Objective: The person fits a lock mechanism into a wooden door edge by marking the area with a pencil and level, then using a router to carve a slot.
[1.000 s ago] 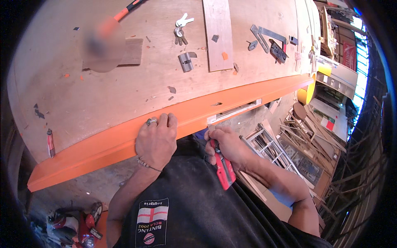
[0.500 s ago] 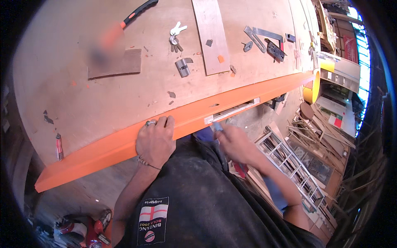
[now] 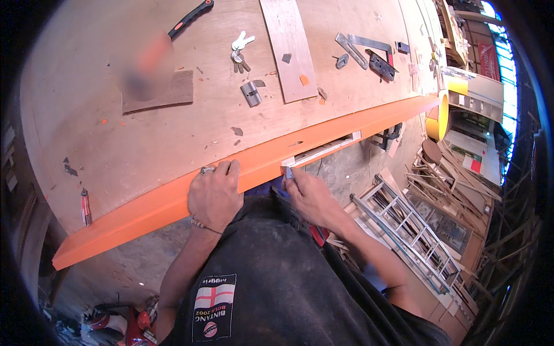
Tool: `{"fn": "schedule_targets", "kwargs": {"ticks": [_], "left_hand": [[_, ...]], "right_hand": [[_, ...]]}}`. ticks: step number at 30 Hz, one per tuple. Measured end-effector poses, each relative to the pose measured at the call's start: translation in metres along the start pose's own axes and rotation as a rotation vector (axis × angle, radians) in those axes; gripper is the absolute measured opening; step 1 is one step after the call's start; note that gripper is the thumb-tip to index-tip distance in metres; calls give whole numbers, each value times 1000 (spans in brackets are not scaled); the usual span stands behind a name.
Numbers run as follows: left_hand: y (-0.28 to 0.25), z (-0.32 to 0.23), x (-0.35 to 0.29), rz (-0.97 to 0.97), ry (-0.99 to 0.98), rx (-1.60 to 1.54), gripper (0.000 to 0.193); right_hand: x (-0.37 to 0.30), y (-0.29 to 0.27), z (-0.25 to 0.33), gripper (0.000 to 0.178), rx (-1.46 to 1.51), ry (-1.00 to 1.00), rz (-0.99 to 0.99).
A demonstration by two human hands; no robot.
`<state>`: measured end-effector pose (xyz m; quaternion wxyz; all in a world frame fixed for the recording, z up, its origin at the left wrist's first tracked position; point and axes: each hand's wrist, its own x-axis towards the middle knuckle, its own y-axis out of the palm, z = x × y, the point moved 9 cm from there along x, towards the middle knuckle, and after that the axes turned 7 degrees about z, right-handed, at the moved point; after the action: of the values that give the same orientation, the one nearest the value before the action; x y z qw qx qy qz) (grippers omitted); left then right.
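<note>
A long orange board lies along the near edge of the workbench, with a pale rectangular cutout in its near face. My left hand is closed over the board, left of the cutout, fingers on its upper face. In my closed right hand is a slim blue-grey tool, mostly hidden by the fingers. Its tip meets the board at the cutout's left end; its exact kind does not show. A small dark slot marks the board's upper face.
On the bench lie keys, a lock cylinder, a lock case, a metal square, a plank and a blurred tool with black-and-orange handle. A ladder and wood scraps are at right.
My right hand and the blue-grey tool have moved slightly left and down, to the cutout's left end. My left hand stays on the board; the whole view has shifted a little.
</note>
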<state>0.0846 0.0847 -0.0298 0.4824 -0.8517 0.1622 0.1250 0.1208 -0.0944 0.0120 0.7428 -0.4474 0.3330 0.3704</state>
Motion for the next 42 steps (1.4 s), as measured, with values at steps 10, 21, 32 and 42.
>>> {"fn": "schedule_targets", "kwargs": {"ticks": [10,21,32,42], "left_hand": [[-1,-1,0,16,3,-14,48],[0,-1,0,-8,8,8,44],[-6,-5,0,-12,14,35,29],[1,2,-1,-26,8,-3,37]], "right_hand": [[3,3,-12,20,32,-31,-72],[6,1,2,27,-7,-137,-50],[-1,5,4,20,-266,-18,-57],[-1,3,11,23,-386,-18,-9]]}}
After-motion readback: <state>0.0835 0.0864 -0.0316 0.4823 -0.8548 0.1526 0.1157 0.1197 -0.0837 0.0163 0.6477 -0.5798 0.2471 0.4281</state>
